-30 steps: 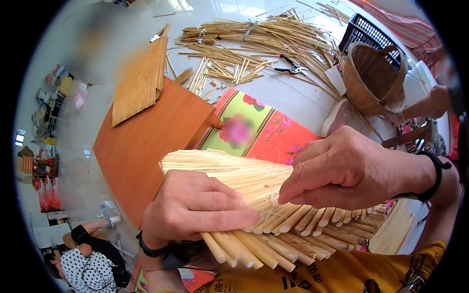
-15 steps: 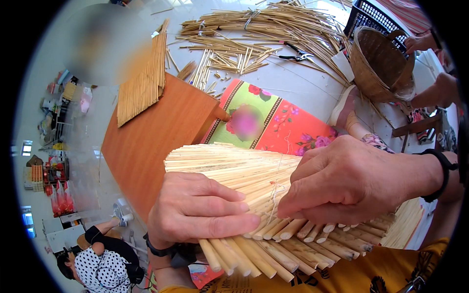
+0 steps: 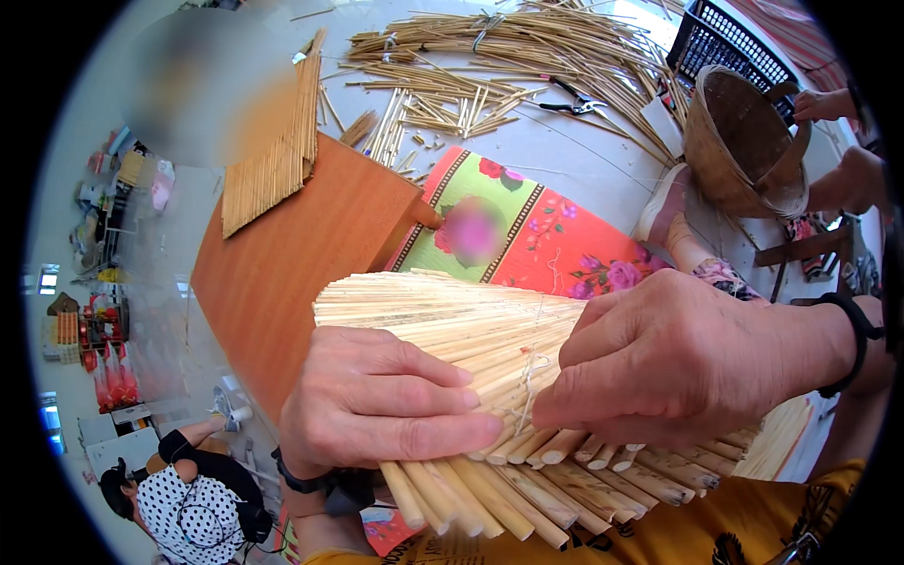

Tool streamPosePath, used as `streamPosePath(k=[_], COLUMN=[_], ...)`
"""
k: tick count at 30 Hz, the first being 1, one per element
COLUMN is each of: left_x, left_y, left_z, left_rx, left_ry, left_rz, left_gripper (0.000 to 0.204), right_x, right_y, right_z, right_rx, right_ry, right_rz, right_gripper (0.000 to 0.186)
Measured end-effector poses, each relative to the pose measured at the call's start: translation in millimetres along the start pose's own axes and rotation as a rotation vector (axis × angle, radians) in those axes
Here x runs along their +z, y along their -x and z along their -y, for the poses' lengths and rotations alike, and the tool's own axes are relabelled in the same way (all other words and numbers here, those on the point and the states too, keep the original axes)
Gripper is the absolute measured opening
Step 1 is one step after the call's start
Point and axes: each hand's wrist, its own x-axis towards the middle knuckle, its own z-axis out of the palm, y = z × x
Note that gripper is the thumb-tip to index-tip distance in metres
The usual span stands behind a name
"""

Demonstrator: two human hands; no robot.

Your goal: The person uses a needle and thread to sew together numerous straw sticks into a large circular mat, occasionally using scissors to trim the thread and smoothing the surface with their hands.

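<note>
Left hand (image 3: pixel 391 400) lies over the stalk fan (image 3: pixel 433 315), thumb hidden, grip undeterminable. Right hand (image 3: pixel 650 363) is curled closed beside the white thread (image 3: pixel 528 372). Fan sits right of the wooden table (image 3: pixel 292 268); shears (image 3: pixel 573 108) are beyond the table, rightward.

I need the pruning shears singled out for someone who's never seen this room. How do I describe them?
Start at the big spread of tan stalks at the top of the view. Along its lower edge, left of the brown woven basket, lie the pruning shears. Their dark handles and shiny metal blades set them apart from the straw-coloured stalks nearby.
</note>
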Motion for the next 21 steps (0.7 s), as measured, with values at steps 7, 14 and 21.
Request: streamPosePath(k=[7, 14, 21], left_x=[6.2, -2.9, -13.1], left_y=[0.9, -4.1, -13.4], left_z=[10.3, 31.5, 51.2], left_rx=[0.046, 0.003, -0.082], left_ry=[0.024, 0.046, 0.190], left_rz=[-0.065, -0.143, -0.157], left_gripper=[0.028, 0.025, 0.035], right_x=[-10.8, -27.5, -54.4], right_y=[-8.9, -30.4, -38.6], right_z=[0.1, -4.0, -11.1], right_rx=[-0.052, 0.050, 0.261], right_ry=[0.120, -0.077, -0.017], right_rz=[0.093, -0.006, 0.053], right_gripper=[0.026, 0.008, 0.014])
